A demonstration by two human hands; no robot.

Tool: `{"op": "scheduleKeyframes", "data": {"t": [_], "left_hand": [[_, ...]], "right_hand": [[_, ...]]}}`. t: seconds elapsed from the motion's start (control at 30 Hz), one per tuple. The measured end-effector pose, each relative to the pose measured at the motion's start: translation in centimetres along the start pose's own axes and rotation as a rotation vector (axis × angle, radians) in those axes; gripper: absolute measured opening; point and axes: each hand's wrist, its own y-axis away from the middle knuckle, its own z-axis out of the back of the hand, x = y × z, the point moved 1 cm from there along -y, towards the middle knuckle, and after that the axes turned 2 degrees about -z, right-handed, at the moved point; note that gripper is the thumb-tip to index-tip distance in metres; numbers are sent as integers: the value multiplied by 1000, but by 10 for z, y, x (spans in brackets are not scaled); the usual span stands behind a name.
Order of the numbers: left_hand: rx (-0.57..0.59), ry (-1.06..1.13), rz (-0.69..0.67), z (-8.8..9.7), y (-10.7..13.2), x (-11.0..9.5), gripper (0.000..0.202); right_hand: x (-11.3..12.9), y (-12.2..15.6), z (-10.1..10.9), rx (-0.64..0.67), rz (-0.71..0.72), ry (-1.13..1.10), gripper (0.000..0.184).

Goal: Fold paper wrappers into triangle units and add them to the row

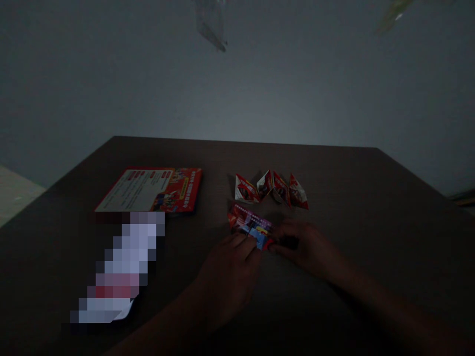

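Note:
A small colourful printed paper piece (253,223), apparently folded, lies on the table in front of me. My left hand (232,267) rests on its near edge with fingers bent and pressed against it; the fingertips are partly hidden. At the right end of the same piece, my right hand (306,242) pinches it between thumb and fingers. Just beyond stand several red-and-white folded paper pieces (247,190) in a zigzag row. The dim light blurs fine detail.
On the left of the dark table (334,173) lies a red printed booklet or stack of cards (191,193). Nearer me is a pale, pixelated sheet-like thing (129,267). A grey wall (297,74) stands behind the table's far edge, with a clear plastic-looking thing (211,24) high up.

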Motion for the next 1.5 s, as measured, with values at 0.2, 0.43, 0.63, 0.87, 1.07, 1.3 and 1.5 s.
{"op": "scheduleKeyframes", "data": {"t": [0.2,0.43,0.63,0.87,1.07,1.3,1.5], "left_hand": [[8,-4,1,2,0,0,15],[3,-6,11,1,-1,-1,15],[-9,14,1,0,1,-1,16],[-7,22,7,0,1,0,17],[8,6,-9,0,0,0,18],[-56,25,-61,-4,-1,5,17],[-324,174,-2,-6,3,12,23]], "right_hand": [[2,0,-2,-13,-28,20,10],[4,-2,-3,-47,-94,56,10],[-1,0,1,-36,-91,1,17],[-3,1,6,-23,-93,-46,27],[-7,2,4,-35,-85,-82,31],[-11,3,-6,-75,-78,-146,34],[-19,8,-6,-136,-131,-301,31]]}}
